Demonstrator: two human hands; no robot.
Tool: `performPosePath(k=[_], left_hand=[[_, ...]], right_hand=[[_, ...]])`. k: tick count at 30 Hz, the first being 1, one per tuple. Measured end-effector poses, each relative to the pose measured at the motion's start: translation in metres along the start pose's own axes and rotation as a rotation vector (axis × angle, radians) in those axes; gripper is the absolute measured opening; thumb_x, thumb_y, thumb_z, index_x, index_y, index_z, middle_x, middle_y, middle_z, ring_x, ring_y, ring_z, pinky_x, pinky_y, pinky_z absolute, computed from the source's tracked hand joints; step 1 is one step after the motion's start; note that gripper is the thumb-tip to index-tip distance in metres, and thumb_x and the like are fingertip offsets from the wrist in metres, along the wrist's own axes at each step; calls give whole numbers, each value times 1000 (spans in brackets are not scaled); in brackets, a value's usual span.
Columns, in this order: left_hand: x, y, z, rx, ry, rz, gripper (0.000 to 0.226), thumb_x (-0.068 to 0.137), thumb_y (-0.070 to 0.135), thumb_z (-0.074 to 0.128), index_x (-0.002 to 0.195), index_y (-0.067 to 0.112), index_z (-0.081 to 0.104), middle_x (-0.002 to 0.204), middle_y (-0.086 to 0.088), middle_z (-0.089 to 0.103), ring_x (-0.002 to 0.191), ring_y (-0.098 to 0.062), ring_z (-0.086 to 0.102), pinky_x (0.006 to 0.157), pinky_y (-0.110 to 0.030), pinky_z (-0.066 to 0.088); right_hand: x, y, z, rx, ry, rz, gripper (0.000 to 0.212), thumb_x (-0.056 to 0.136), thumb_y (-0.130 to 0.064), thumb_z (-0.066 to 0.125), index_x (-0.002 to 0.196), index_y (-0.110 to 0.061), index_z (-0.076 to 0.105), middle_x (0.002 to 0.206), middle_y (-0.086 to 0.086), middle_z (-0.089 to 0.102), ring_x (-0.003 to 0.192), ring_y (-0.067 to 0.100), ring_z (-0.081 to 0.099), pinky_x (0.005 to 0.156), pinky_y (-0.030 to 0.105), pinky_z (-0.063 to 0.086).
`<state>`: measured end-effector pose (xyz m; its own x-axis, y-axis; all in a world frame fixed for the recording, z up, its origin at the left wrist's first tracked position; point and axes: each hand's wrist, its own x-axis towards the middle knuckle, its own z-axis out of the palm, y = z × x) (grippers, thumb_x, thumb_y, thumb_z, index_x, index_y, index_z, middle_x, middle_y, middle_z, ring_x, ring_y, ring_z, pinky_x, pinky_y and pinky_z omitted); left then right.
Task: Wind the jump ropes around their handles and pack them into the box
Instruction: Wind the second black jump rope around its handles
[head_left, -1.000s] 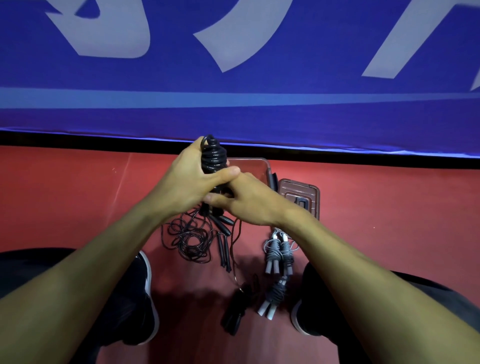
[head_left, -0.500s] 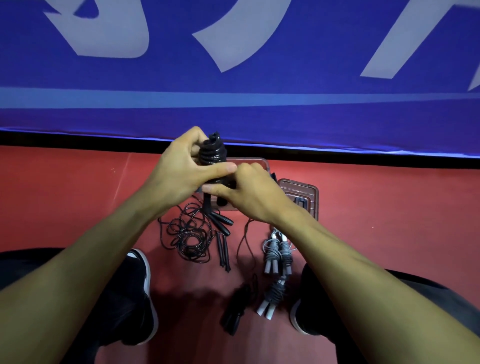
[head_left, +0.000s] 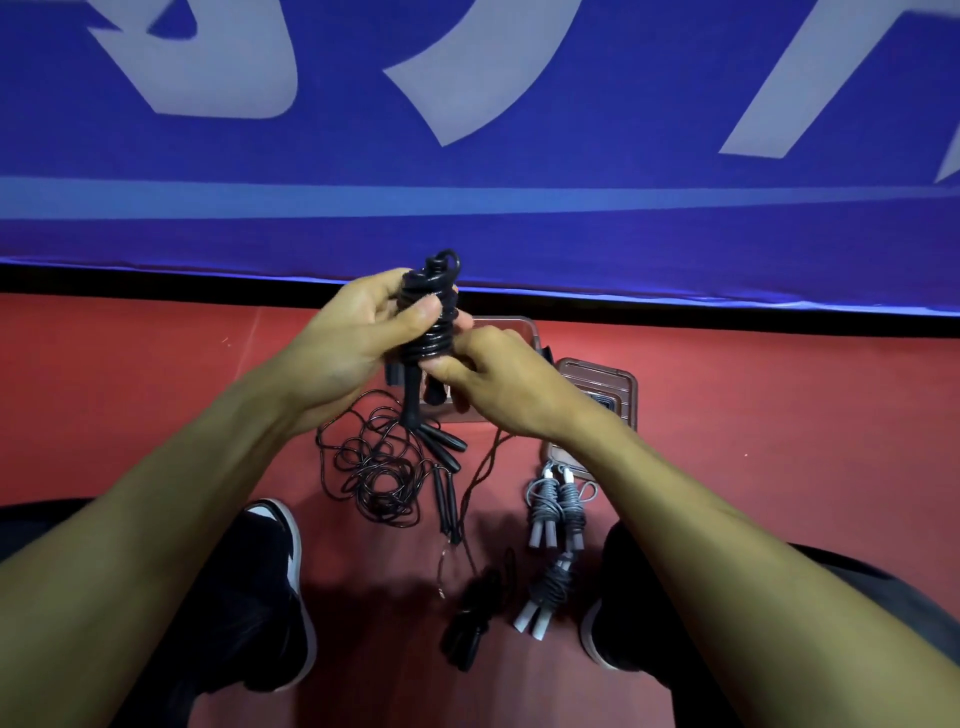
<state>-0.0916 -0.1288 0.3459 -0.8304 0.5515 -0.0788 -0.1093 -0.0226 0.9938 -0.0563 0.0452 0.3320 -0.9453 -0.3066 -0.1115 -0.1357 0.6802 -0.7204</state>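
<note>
Both hands are up in front of the blue banner (head_left: 519, 156), working one black jump rope (head_left: 430, 317) that's coiled tight round its handles, upright, w/ the handle ends poking out below the coils. Left hand (head_left: 348, 343) grips the bundle from the left, thumb pressed across the coils; right hand (head_left: 498, 379) pinches the lower coils from the right, fingers curled. A loose strand runs down from under the right hand to the red floor (head_left: 779, 415). On the floor below: a tangled black rope (head_left: 374, 467) w/ its handles beside it, unwound. Right of that, two wound grey ropes (head_left: 556, 504) lie side by side, a third grey bundle (head_left: 550, 592) just below them, and a wound black bundle (head_left: 470, 623) near it. The box (head_left: 519, 327) sits on the floor behind the hands, mostly hidden; its lid (head_left: 608, 384) lies just right of it. Black-and-white shoes (head_left: 280, 571) at either side.
</note>
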Motion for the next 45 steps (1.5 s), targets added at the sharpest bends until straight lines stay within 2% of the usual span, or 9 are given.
performPosePath(k=[3,6,9,15,17,20,33,39,45], left_hand=[[1,-4,3,132,114,46,31,83,23,75,102,8,56,88,2,71,85,-15,68,76,-24,55],[2,-4,6,246,224,70,44,74,29,87,91,15,48,79,3,69,72,-12,64,68,-27,53],[3,-4,13,467,339,96,48,74,33,88,91,16,46,77,4,60,69,-10,56,68,-37,50],[-1,-3,11,291,63,-34,51,74,55,71,107,19,55,90,4,66,85,-11,63,80,-35,53],[-3,-1,9,199,-12,-43,50,90,49,62,121,10,58,114,-12,70,102,-23,66,92,-47,52],[-3,4,4,128,-20,-31,45,99,34,47,129,3,57,128,-17,67,116,-31,65,98,-35,53],[1,-2,9,425,253,61,56,70,31,91,107,15,51,88,0,65,74,0,60,71,-19,51],[2,-4,13,441,351,11,65,69,36,91,111,13,48,91,3,65,80,-10,64,79,-35,57],[0,-1,10,140,115,-75,57,86,49,63,118,1,58,99,-3,61,93,-15,58,84,-32,47]], right_hand=[[-1,1,-1,-64,-44,51,49,101,-48,54,77,-6,62,67,5,65,71,24,63,68,38,50],[-3,-1,-1,-10,-85,27,34,96,-51,62,78,-23,62,64,-18,62,68,0,59,68,22,44],[-3,-7,4,32,-58,-53,21,92,-55,65,101,-36,65,88,-18,71,86,1,67,85,30,53],[-2,-2,7,-90,34,-35,31,90,-53,63,90,-22,64,72,-6,67,69,15,63,72,40,55],[-2,1,4,-65,35,-6,28,90,-47,62,90,-19,64,69,-7,63,72,17,62,71,37,52],[-3,0,0,18,14,-1,17,91,-32,63,82,-18,59,66,-7,56,65,13,53,66,34,46],[0,6,7,-81,6,-27,42,91,-62,61,106,-24,70,85,-7,73,83,14,67,79,36,54],[-1,2,7,-38,13,-81,32,94,-52,64,110,-25,69,90,-13,71,85,11,67,84,37,56],[2,4,11,-55,5,-87,32,99,-41,58,108,-12,69,94,5,74,89,26,68,83,42,54]])
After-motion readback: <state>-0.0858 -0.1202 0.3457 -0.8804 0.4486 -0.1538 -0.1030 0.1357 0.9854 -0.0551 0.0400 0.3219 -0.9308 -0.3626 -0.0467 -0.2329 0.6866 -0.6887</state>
